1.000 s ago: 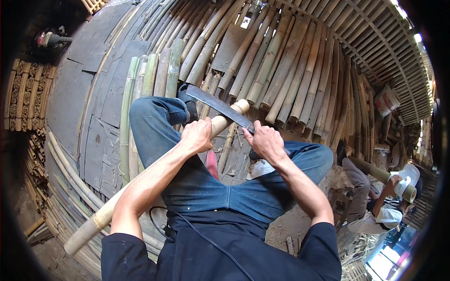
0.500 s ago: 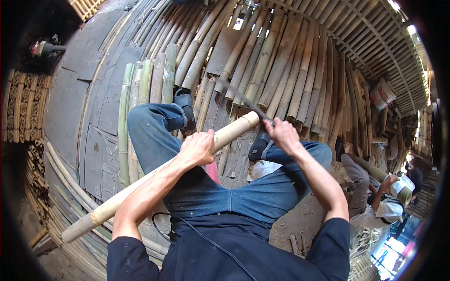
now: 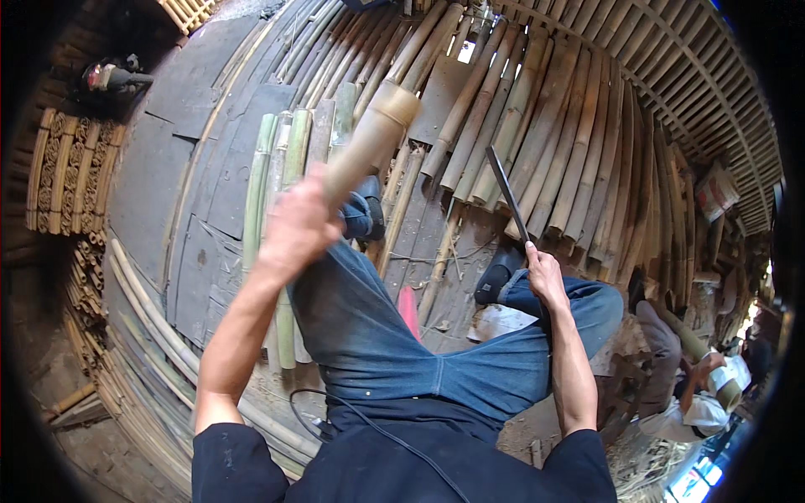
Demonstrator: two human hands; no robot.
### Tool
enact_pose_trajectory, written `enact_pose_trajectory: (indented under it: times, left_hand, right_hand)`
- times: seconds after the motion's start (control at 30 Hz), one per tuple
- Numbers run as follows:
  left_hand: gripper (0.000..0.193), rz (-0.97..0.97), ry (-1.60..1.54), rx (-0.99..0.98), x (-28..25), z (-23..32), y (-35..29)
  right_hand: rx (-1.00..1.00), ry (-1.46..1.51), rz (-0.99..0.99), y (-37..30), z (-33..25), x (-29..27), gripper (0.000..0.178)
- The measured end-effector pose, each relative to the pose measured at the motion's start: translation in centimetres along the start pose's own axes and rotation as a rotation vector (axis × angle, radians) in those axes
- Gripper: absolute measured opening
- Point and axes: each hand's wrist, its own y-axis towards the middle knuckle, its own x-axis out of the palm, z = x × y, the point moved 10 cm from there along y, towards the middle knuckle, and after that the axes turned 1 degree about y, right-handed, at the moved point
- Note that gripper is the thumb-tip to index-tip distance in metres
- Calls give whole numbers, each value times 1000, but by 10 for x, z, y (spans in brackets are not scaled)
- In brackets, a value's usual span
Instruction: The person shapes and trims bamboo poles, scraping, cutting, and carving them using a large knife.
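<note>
My left hand (image 3: 298, 226) is wrapped round a pale, thick bamboo pole (image 3: 373, 138), above and to the left of my left knee. The pole slants away from me, its cut end pointing far and slightly right; both hand and pole are smeared by motion. Its near part is hidden behind my hand and forearm. Over my right thigh, my right hand (image 3: 545, 277) grips a long knife (image 3: 507, 193) with a narrow dark blade, tip pointing up and away. Blade and pole are well apart.
Rows of split bamboo (image 3: 537, 126) lie ahead of me. Greenish bamboo lengths (image 3: 258, 184) lie left of my left leg. Bundled sticks (image 3: 75, 172) are stacked at far left. At right, a co-worker (image 3: 696, 411) sits holding a bamboo piece. A woven bamboo wall (image 3: 704, 92) curves behind.
The bamboo pole has swung up off my left thigh and away from the knife, turning to point farther forward. My right hand has moved slightly right and nearer, with the blade now more upright.
</note>
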Motion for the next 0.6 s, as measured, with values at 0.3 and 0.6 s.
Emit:
enact_pose_trajectory:
  times: [0.3,0.6]
  left_hand:
    - [76,311,188,-227,-30,-170,54]
    - [102,-238,131,-174,106,-169,122]
  right_hand:
    - [19,-183,-266,5,11,65,72]
    - [-17,-385,-372,1,11,98,64]
